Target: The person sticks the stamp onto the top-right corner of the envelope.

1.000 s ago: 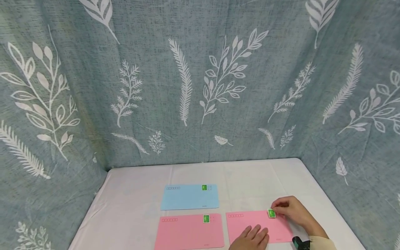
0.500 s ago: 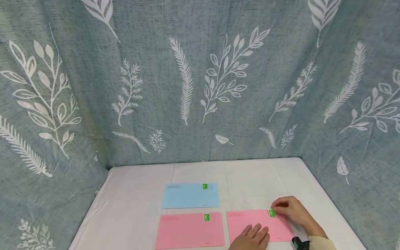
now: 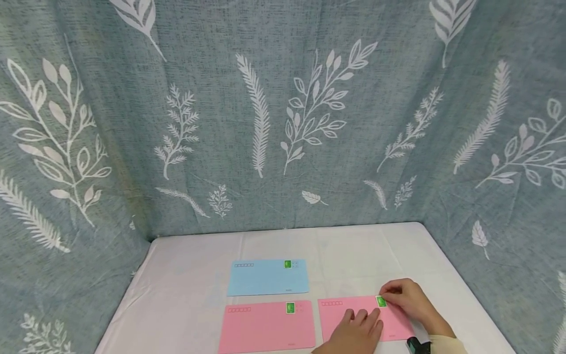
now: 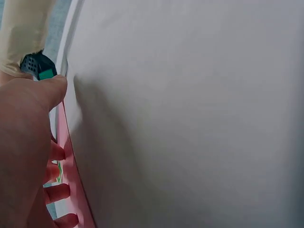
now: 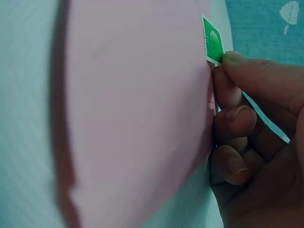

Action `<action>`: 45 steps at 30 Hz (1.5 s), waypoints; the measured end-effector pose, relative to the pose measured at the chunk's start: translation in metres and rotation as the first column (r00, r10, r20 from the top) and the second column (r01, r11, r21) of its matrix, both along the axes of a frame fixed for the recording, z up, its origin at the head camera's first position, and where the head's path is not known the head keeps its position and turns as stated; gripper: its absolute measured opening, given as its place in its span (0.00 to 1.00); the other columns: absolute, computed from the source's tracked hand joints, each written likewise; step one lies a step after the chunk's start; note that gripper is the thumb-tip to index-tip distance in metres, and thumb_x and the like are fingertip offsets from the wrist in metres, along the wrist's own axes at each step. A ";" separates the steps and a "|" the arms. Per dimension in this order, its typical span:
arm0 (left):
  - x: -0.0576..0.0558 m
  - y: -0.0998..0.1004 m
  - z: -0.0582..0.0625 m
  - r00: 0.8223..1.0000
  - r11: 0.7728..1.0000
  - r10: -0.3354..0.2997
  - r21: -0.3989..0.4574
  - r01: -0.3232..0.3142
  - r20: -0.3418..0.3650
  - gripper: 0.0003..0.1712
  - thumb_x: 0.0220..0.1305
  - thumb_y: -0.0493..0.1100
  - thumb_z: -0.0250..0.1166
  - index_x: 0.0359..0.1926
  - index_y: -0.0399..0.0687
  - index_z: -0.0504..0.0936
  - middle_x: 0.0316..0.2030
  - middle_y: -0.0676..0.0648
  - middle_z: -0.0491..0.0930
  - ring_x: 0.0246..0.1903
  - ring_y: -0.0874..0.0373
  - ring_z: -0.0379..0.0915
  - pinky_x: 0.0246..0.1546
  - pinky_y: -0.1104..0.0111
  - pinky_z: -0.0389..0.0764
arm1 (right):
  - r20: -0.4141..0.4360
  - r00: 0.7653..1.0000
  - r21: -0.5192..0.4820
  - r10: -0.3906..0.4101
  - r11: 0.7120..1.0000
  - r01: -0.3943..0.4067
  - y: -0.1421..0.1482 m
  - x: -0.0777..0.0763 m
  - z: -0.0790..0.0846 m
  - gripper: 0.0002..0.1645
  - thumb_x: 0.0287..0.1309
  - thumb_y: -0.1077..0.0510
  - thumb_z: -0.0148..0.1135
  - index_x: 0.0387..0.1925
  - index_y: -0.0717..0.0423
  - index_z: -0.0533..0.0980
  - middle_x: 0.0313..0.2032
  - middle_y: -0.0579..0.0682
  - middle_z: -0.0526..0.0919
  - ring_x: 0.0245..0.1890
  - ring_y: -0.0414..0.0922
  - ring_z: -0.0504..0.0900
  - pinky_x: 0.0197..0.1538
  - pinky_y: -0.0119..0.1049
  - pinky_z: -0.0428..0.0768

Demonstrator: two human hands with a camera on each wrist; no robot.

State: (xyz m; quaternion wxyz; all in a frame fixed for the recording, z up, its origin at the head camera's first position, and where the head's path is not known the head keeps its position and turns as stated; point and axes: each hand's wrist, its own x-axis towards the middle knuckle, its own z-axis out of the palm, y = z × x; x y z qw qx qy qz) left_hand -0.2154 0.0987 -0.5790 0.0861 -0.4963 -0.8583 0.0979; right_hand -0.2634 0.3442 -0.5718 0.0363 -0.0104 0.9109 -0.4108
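Observation:
A pink envelope point(image 3: 333, 317) lies flat at the table's front right. My right hand point(image 3: 409, 302) is at its upper right corner. Between thumb and forefinger it pinches the edge of a green stamp point(image 3: 381, 301). In the right wrist view the stamp point(image 5: 213, 42) has a white border and stands tilted at the envelope's edge. My left hand point(image 3: 353, 333) rests on the envelope's lower middle, its spread fingers slightly bent and its fingertips just left of and below the stamp. Whether the stamp's far edge touches the paper cannot be seen.
Left of my hands lies another pink envelope point(image 3: 265, 327) bearing a green stamp at its upper right. Behind that one is a light blue envelope point(image 3: 265, 282), also stamped. The white tabletop point(image 3: 190, 275) meets leaf-patterned curtains point(image 3: 212, 147) behind and at both sides.
My left hand has shifted forward on the envelope, its fingers more bent and nearer the stamp. My right hand keeps its pinch on the stamp, almost unmoved.

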 end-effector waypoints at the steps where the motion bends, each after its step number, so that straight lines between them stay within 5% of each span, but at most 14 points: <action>1: -0.001 0.003 0.002 0.999 1.000 0.017 -0.020 -0.017 0.042 0.41 0.78 0.78 0.45 0.79 0.63 0.72 0.79 0.60 0.63 0.61 0.65 0.64 0.53 0.67 0.71 | 0.001 1.000 0.002 -0.004 1.000 0.004 -0.001 0.000 -0.001 0.02 0.64 0.61 0.75 0.37 0.57 0.90 0.36 0.47 0.89 0.36 0.43 0.82 0.41 0.34 0.80; 8: -0.006 0.014 0.007 0.978 0.989 0.102 -0.126 -0.080 0.181 0.49 0.74 0.82 0.48 0.85 0.65 0.63 0.83 0.63 0.54 0.69 0.65 0.58 0.62 0.62 0.69 | -0.020 1.000 0.019 -0.007 1.000 0.008 -0.007 0.001 -0.001 0.03 0.62 0.60 0.77 0.35 0.57 0.89 0.34 0.45 0.89 0.35 0.42 0.81 0.41 0.35 0.80; 16: -0.005 0.018 0.004 0.985 0.990 0.110 -0.107 -0.096 0.135 0.46 0.74 0.80 0.50 0.83 0.66 0.66 0.81 0.63 0.58 0.67 0.65 0.59 0.60 0.63 0.68 | -0.031 1.000 0.034 -0.003 0.999 0.004 -0.008 0.000 -0.003 0.04 0.62 0.59 0.77 0.34 0.56 0.89 0.34 0.44 0.88 0.36 0.42 0.82 0.43 0.37 0.79; 25: -0.006 0.021 0.008 0.977 0.985 0.132 -0.128 -0.112 0.169 0.47 0.74 0.80 0.52 0.84 0.66 0.65 0.81 0.63 0.56 0.67 0.65 0.58 0.63 0.61 0.68 | -0.036 0.999 0.047 -0.010 0.999 0.011 -0.008 0.000 -0.005 0.03 0.64 0.59 0.76 0.34 0.53 0.88 0.34 0.41 0.87 0.36 0.41 0.81 0.44 0.39 0.79; 37: -0.006 0.022 0.014 0.978 0.987 0.124 -0.124 -0.104 0.170 0.49 0.72 0.83 0.48 0.84 0.65 0.66 0.81 0.62 0.57 0.68 0.65 0.58 0.63 0.61 0.68 | -0.020 1.000 -0.022 0.003 1.000 -0.003 -0.005 0.003 -0.004 0.06 0.59 0.64 0.77 0.34 0.52 0.86 0.28 0.45 0.82 0.29 0.42 0.78 0.35 0.35 0.75; 45: -0.003 0.023 0.014 0.983 0.987 0.126 -0.118 -0.110 0.134 0.49 0.69 0.82 0.55 0.83 0.67 0.67 0.81 0.63 0.58 0.67 0.66 0.59 0.60 0.63 0.67 | -0.025 0.999 0.050 0.040 0.998 -0.038 -0.002 0.004 -0.004 0.05 0.60 0.64 0.77 0.34 0.53 0.86 0.29 0.44 0.79 0.31 0.42 0.76 0.37 0.35 0.75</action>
